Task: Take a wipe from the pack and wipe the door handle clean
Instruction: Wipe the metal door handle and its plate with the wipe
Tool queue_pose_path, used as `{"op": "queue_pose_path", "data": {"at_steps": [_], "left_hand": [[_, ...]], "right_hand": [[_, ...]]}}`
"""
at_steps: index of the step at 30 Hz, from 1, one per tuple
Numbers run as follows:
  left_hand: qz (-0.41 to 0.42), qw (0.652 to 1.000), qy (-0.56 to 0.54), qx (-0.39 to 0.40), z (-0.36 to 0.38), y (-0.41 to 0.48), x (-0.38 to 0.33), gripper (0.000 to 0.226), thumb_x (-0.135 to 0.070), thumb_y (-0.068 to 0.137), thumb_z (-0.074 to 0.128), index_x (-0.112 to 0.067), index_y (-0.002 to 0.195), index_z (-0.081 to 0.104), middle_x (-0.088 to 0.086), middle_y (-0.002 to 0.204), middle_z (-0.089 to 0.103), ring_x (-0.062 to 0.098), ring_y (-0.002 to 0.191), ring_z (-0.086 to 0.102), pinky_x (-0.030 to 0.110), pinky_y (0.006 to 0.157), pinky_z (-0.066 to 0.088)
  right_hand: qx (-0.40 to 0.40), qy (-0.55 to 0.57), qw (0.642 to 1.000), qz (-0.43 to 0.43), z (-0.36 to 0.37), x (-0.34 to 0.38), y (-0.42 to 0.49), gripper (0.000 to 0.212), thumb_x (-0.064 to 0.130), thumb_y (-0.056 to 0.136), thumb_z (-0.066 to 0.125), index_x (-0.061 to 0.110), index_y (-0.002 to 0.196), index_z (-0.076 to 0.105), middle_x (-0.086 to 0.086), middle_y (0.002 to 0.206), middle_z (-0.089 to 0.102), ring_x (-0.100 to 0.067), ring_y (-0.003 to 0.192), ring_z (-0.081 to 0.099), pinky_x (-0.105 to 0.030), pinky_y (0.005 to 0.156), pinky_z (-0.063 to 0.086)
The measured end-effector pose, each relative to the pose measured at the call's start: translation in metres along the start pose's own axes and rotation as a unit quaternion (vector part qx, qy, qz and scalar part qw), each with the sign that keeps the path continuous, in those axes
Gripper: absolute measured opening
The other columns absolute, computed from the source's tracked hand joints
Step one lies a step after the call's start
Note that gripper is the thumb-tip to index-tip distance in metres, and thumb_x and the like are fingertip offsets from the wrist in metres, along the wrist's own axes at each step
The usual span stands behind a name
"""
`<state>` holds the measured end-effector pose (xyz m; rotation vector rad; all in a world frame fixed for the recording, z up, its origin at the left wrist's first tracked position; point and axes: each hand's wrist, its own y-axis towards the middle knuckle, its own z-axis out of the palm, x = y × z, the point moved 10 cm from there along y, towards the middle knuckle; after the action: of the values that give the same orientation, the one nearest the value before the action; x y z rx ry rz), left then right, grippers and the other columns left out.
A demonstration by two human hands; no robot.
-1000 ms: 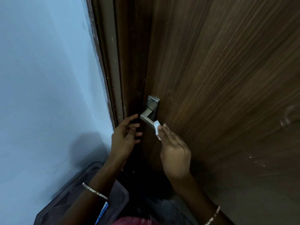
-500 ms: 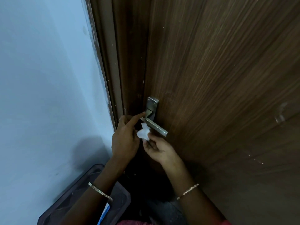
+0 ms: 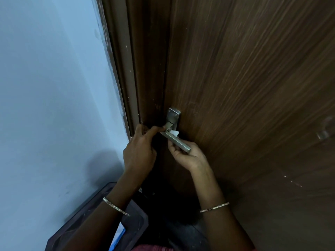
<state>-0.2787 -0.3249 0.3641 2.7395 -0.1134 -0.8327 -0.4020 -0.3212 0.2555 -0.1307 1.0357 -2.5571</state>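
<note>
A silver lever door handle (image 3: 178, 143) sticks out from its backplate (image 3: 173, 115) on a dark wooden door (image 3: 244, 87). My right hand (image 3: 188, 157) cups the lever from below, palm up. It holds a small white wipe (image 3: 174, 132), which is pressed behind the lever near the pivot and mostly hidden. My left hand (image 3: 139, 153) is just left of the handle. Its index finger stretches out and touches the neck of the handle, with the other fingers curled and nothing in them.
The brown door frame (image 3: 130, 78) runs up beside a pale blue wall (image 3: 54, 87). A dark plastic bin (image 3: 87, 214) stands at the lower left below my left arm, and a blue and white pack (image 3: 118, 236) shows inside it.
My right hand has turned palm up and moved under the lever, carrying the wipe from the lever's tip to behind its pivot. My left index finger has reached the handle's neck.
</note>
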Motion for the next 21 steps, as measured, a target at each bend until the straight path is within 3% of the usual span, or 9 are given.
{"op": "queue_pose_path", "data": {"at_steps": [3,5,8,12,15,17,18,20,21], "left_hand": [[0.005,1.0,0.005,0.004,0.005,0.0,0.0,0.068,0.006,0.082,0.054,-0.04,0.132,0.055,0.002,0.128,0.05,0.025,0.1,0.063,0.034,0.063,0.057],[0.004,1.0,0.003,0.007,0.008,0.001,0.0,0.066,0.005,0.084,0.055,-0.039,0.134,0.055,0.004,0.131,0.05,0.027,0.102,0.063,0.033,0.066,0.057],[-0.001,1.0,0.006,0.009,0.01,0.003,-0.001,0.066,0.004,0.085,0.055,-0.039,0.135,0.054,0.003,0.133,0.049,0.027,0.103,0.063,0.035,0.068,0.059],[0.009,1.0,0.006,0.007,0.011,0.003,-0.003,0.066,0.004,0.084,0.055,-0.039,0.134,0.054,0.001,0.128,0.051,0.027,0.098,0.064,0.039,0.064,0.059],[0.014,1.0,0.009,0.007,0.012,0.004,-0.003,0.068,0.004,0.083,0.055,-0.042,0.134,0.052,0.0,0.129,0.051,0.028,0.098,0.064,0.043,0.064,0.06],[0.018,1.0,0.006,0.005,0.012,0.005,-0.004,0.069,0.004,0.083,0.054,-0.043,0.133,0.051,-0.001,0.127,0.052,0.027,0.096,0.064,0.042,0.062,0.059],[0.021,1.0,0.004,0.004,0.012,0.005,-0.004,0.068,0.004,0.083,0.054,-0.042,0.133,0.052,-0.001,0.126,0.052,0.027,0.095,0.064,0.04,0.061,0.059],[0.023,1.0,0.009,0.005,0.014,0.005,-0.004,0.068,0.004,0.083,0.054,-0.042,0.133,0.051,-0.001,0.125,0.053,0.027,0.094,0.064,0.038,0.06,0.057],[0.022,1.0,0.017,0.005,0.014,0.004,-0.004,0.067,0.002,0.083,0.054,-0.042,0.134,0.05,-0.001,0.125,0.053,0.027,0.094,0.064,0.036,0.059,0.055]], "right_hand": [[0.003,-0.011,1.0,-0.022,-0.001,0.009,-0.006,0.032,-0.006,0.09,0.059,-0.009,0.121,0.057,-0.021,0.119,0.066,-0.031,0.095,0.071,-0.038,0.085,0.058],[0.006,-0.012,0.999,-0.041,0.0,0.013,-0.011,0.031,-0.007,0.091,0.058,-0.01,0.122,0.058,-0.02,0.118,0.067,-0.032,0.078,0.074,-0.039,0.074,0.061],[0.008,-0.038,0.995,-0.092,0.001,0.025,-0.019,0.03,-0.01,0.091,0.056,-0.01,0.12,0.058,-0.021,0.123,0.066,-0.03,0.088,0.072,-0.04,0.059,0.062],[-0.022,-0.084,0.981,-0.172,-0.009,0.04,-0.037,0.023,-0.014,0.093,0.05,-0.011,0.115,0.056,-0.015,0.098,0.068,-0.023,0.087,0.071,-0.039,0.072,0.057],[-0.041,-0.141,0.949,-0.281,-0.019,0.047,-0.056,0.027,-0.009,0.094,0.053,-0.002,0.119,0.061,-0.017,0.106,0.069,-0.021,0.101,0.068,-0.033,0.08,0.057],[-0.041,-0.238,0.865,-0.439,-0.014,0.058,-0.087,0.025,-0.007,0.092,0.059,0.007,0.111,0.066,-0.016,0.11,0.071,-0.02,0.101,0.07,-0.03,0.085,0.056],[-0.035,-0.309,0.782,-0.54,-0.003,0.063,-0.111,0.025,-0.007,0.091,0.061,0.009,0.109,0.067,-0.014,0.108,0.073,-0.02,0.102,0.071,-0.03,0.087,0.056],[-0.012,-0.47,0.544,-0.695,0.032,0.053,-0.157,0.028,-0.008,0.09,0.061,0.009,0.11,0.07,-0.006,0.109,0.074,-0.013,0.105,0.069,-0.024,0.089,0.054],[0.002,-0.537,0.432,-0.725,0.048,0.039,-0.166,0.03,-0.008,0.089,0.061,0.009,0.112,0.072,-0.004,0.111,0.073,-0.01,0.107,0.067,-0.02,0.089,0.053]]}}
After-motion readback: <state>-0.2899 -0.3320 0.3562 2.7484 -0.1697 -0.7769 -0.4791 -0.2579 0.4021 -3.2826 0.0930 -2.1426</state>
